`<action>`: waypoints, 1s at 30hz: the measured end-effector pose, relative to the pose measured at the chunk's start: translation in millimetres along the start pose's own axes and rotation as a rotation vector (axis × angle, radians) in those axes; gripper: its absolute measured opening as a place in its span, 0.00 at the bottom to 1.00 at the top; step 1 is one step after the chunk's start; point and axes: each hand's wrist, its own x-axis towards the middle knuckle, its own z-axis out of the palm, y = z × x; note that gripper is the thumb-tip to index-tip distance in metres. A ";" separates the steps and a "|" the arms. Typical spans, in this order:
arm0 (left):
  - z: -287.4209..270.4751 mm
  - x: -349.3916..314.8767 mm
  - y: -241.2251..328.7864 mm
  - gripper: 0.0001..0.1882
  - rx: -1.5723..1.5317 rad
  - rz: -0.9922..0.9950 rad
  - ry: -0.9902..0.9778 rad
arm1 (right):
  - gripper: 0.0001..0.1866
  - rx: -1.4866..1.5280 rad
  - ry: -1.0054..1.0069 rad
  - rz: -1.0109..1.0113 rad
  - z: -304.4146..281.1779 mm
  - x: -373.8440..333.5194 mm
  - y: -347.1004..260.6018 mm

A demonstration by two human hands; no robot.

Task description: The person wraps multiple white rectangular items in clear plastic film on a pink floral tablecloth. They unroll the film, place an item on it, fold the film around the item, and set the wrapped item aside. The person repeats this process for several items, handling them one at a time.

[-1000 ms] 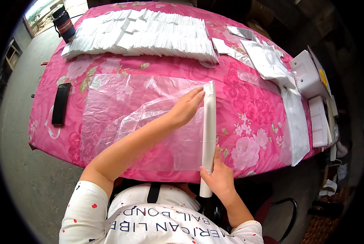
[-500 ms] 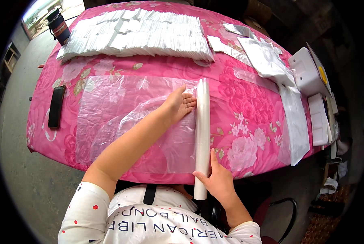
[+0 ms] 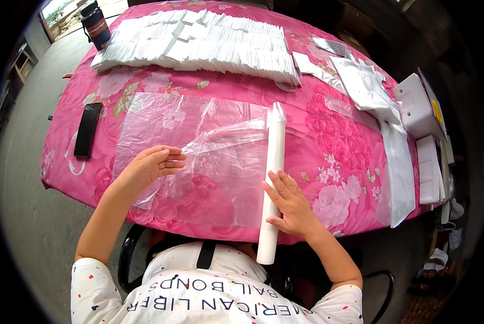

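Observation:
A roll of clear plastic film [image 3: 276, 140] lies lengthwise away from me, its near end sticking out past the table edge. From it a wide, wrinkled transparent sheet [image 3: 220, 200] spreads leftward over the tablecloth. My right hand [image 3: 289, 204] rests on the near half of the roll, fingers spread and laid flat against it. Over the left part of the sheet is my left hand [image 3: 158, 163], its fingers stretched toward the right with nothing held; whether it touches the film I cannot tell.
Rows of stacked white folded pieces [image 3: 198, 46] fill the far side of the pink floral tablecloth [image 3: 328, 162]. A black phone [image 3: 88, 129] and a dark flask [image 3: 95, 27] are at left. White plastic bags [image 3: 363, 89] and white boxes [image 3: 415, 100] line the right.
My left hand has moved away from the roll, leftward and nearer to me, over the sheet. My right hand has slid farther up and now lies flat on the roll.

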 end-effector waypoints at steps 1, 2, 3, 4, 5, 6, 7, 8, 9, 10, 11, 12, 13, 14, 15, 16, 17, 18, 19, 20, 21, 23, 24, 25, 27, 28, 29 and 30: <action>-8.3 -14.4 -1.0 0.18 -0.020 0.001 0.029 | 0.38 -0.004 -0.022 -0.024 1.5 9.1 -6.1; -15.4 -27.7 -1.4 0.18 -0.040 0.002 0.057 | 0.38 0.024 -0.080 -0.101 4.4 22.8 -13.5; -21.3 -41.8 -2.6 0.17 -0.063 0.003 0.086 | 0.37 0.051 -0.142 -0.179 8.2 40.3 -24.7; -25.1 -52.5 -2.6 0.17 -0.064 0.003 0.096 | 0.37 0.076 -0.203 -0.256 10.7 55.9 -37.0; -28.1 -62.5 -5.8 0.17 -0.063 -0.006 0.102 | 0.36 0.230 -0.246 -0.318 12.2 68.5 -52.7; -31.4 -71.4 -10.6 0.17 -0.068 -0.004 0.108 | 0.36 0.374 -0.292 -0.382 12.0 82.2 -68.5; -34.0 -78.6 -14.0 0.17 -0.075 -0.004 0.117 | 0.36 0.522 -0.341 -0.447 11.4 93.1 -79.2; -36.2 -83.6 -15.3 0.18 -0.057 -0.012 0.107 | 0.34 0.570 -0.293 -0.485 10.8 100.8 -84.1; -38.9 -91.2 -18.4 0.18 -0.046 -0.023 0.104 | 0.34 0.570 -0.267 -0.467 6.3 109.1 -85.4; -40.9 -98.0 -20.9 0.18 -0.031 -0.041 0.098 | 0.33 0.575 -0.235 -0.444 -0.8 117.0 -81.9; -42.7 -104.0 -23.1 0.18 -0.010 -0.054 0.104 | 0.32 0.580 -0.204 -0.420 -6.2 124.4 -77.1; -44.0 -111.3 -24.8 0.18 0.010 -0.067 0.116 | 0.30 0.520 -0.111 -0.402 -5.9 131.1 -71.0; -45.5 -117.1 -26.6 0.18 0.032 -0.081 0.126 | 0.29 0.433 -0.100 -0.374 -2.2 137.0 -63.1; -46.2 -123.4 -28.8 0.19 0.064 -0.089 0.133 | 0.30 0.352 -0.067 -0.391 5.7 144.3 -57.2; -47.1 -128.1 -30.9 0.18 0.079 -0.094 0.134 | 0.30 0.269 -0.028 -0.401 13.5 150.8 -53.5; -47.9 -132.6 -33.2 0.18 0.093 -0.099 0.134 | 0.30 0.213 -0.038 -0.411 20.6 158.0 -54.0; -48.9 -136.1 -35.4 0.17 0.107 -0.104 0.135 | 0.31 0.156 -0.047 -0.421 27.9 165.4 -56.6; -50.5 -139.0 -37.0 0.17 0.099 -0.114 0.143 | 0.32 0.104 -0.053 -0.433 35.3 173.8 -60.3; -50.0 -140.9 -39.6 0.17 0.113 -0.071 0.185 | 0.32 0.075 -0.044 -0.456 42.5 183.5 -65.4; -47.9 -141.9 -42.9 0.17 0.129 -0.028 0.226 | 0.33 0.047 -0.034 -0.479 50.2 194.3 -71.9; -46.0 -144.3 -47.8 0.18 0.142 0.016 0.270 | 0.33 0.018 -0.026 -0.505 58.6 205.9 -80.2; -39.3 -146.6 -58.6 0.21 0.355 0.085 0.424 | 0.31 0.048 -0.004 -0.500 75.7 227.3 -96.7; -32.9 -149.1 -55.7 0.24 0.586 0.090 0.470 | 0.30 0.052 -0.007 -0.485 84.6 236.8 -106.0; -27.1 -151.2 -52.8 0.27 0.821 0.095 0.510 | 0.29 0.055 -0.007 -0.468 92.3 245.6 -115.5; -23.1 -152.6 -66.9 0.33 1.067 0.156 0.598 | 0.25 0.084 0.011 -0.402 102.6 261.0 -138.0; -18.1 -152.5 -66.5 0.34 1.111 0.140 0.620 | 0.24 0.067 0.036 -0.363 108.3 266.6 -146.7; -13.1 -151.9 -64.7 0.35 1.155 0.124 0.641 | 0.24 0.050 0.061 -0.323 113.9 269.9 -154.5; -11.0 -151.3 -62.0 0.35 1.104 0.112 0.629 | 0.28 0.111 0.123 -0.273 119.6 270.6 -160.2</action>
